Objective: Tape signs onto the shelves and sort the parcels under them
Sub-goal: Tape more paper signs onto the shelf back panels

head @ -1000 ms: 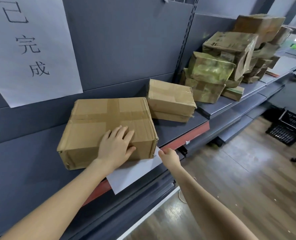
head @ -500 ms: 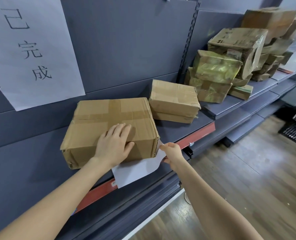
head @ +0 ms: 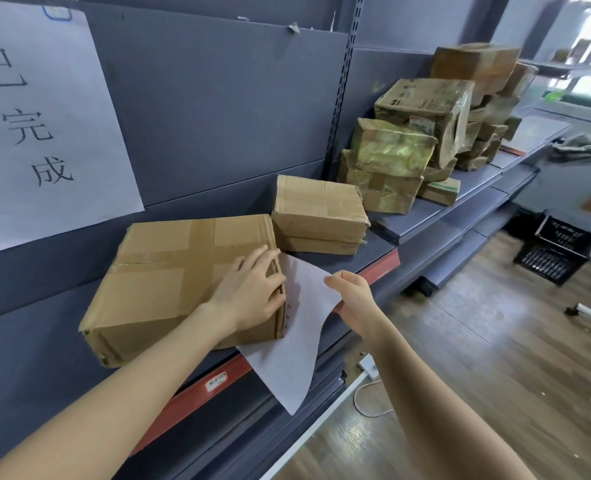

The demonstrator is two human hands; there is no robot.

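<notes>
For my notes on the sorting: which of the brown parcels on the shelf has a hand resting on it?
The big flat parcel below the taped sign: the left hand rests on it. The right hand pinches the white sheet instead.

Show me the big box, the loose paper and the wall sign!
big box (head: 169, 271): head view, taped top face.
loose paper (head: 287, 362): head view, its hanging lower half.
wall sign (head: 90, 109): head view, blank right part.
</notes>
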